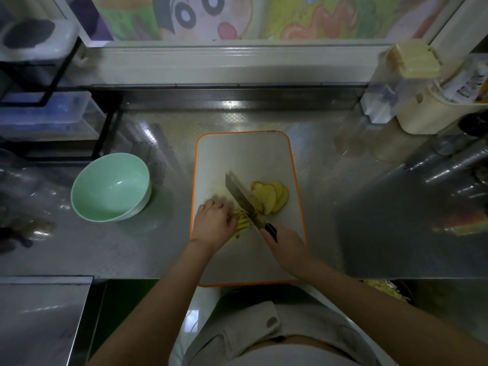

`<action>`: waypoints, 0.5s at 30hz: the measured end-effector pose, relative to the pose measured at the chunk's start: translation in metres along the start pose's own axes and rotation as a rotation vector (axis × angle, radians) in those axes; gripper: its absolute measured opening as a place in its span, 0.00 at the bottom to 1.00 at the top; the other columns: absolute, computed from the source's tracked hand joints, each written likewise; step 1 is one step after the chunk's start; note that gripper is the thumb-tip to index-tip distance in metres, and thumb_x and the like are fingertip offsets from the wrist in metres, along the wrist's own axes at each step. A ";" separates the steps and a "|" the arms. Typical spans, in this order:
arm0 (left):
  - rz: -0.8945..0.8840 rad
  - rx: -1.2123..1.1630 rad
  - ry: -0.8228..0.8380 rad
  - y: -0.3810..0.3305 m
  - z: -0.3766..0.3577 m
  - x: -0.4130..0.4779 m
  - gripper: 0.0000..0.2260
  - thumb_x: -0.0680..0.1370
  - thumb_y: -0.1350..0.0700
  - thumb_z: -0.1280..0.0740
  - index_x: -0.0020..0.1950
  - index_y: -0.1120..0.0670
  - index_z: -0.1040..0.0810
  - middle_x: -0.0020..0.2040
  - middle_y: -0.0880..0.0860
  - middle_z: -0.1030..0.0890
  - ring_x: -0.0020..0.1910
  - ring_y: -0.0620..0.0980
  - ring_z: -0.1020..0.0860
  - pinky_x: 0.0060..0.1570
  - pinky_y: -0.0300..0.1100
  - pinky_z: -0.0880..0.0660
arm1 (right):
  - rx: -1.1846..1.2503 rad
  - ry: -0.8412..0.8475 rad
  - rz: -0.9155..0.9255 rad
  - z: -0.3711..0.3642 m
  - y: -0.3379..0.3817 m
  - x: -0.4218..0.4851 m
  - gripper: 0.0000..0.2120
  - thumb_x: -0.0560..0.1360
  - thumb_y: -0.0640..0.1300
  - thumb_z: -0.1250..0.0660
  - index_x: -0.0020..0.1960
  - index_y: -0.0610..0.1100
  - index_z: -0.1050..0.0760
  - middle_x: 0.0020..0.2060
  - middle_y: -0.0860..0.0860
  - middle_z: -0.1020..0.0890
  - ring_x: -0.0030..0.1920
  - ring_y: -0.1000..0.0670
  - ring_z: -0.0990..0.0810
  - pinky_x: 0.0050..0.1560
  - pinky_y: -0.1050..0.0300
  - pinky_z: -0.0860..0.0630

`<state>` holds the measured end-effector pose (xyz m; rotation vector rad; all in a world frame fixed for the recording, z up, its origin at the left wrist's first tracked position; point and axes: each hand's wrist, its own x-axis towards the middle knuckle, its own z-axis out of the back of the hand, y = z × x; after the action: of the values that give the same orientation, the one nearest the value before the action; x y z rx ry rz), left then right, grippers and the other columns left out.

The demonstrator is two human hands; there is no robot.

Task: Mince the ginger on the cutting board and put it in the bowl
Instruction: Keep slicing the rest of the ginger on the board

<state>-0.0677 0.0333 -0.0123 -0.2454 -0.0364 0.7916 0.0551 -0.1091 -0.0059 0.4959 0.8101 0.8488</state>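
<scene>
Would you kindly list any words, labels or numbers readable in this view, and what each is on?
Nothing is readable here.
White label sticking out of the cream holder, far right: dark print, too blurred to read.
Cartoon wall picture: drawings only, no words.
The knife, cutting board and bowl: no markings visible.

Head camera looks steeply down onto the cutting board [243,154]
</scene>
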 end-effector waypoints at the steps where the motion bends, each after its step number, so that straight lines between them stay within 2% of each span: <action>1: 0.024 -0.001 0.007 0.000 0.000 0.000 0.11 0.77 0.49 0.38 0.48 0.54 0.21 0.46 0.54 0.22 0.52 0.56 0.28 0.50 0.46 0.36 | -0.009 -0.002 0.006 0.000 0.001 0.000 0.17 0.81 0.53 0.46 0.43 0.41 0.29 0.35 0.49 0.24 0.37 0.49 0.25 0.35 0.57 0.33; 6: 0.052 -0.046 0.022 -0.006 0.000 0.007 0.16 0.76 0.45 0.37 0.59 0.52 0.26 0.55 0.53 0.27 0.58 0.54 0.32 0.54 0.44 0.38 | -0.001 0.000 0.022 0.003 0.003 -0.001 0.19 0.81 0.52 0.46 0.45 0.38 0.27 0.37 0.47 0.23 0.36 0.50 0.25 0.36 0.56 0.32; 11: 0.080 -0.055 0.069 -0.022 -0.003 0.020 0.16 0.72 0.45 0.35 0.56 0.51 0.24 0.55 0.52 0.27 0.59 0.52 0.33 0.54 0.43 0.40 | 0.013 0.015 -0.053 0.003 0.003 0.003 0.18 0.81 0.53 0.45 0.37 0.43 0.32 0.30 0.50 0.28 0.30 0.53 0.30 0.30 0.59 0.36; 15: 0.029 -0.003 0.091 -0.023 -0.004 0.025 0.12 0.75 0.49 0.37 0.54 0.52 0.23 0.55 0.52 0.26 0.58 0.53 0.33 0.54 0.44 0.41 | 0.004 0.018 -0.084 0.006 0.004 0.006 0.19 0.81 0.53 0.45 0.32 0.48 0.38 0.28 0.52 0.32 0.28 0.56 0.33 0.28 0.62 0.39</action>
<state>-0.0332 0.0346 -0.0120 -0.2853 0.0521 0.8089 0.0603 -0.1028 -0.0020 0.4552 0.8443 0.7747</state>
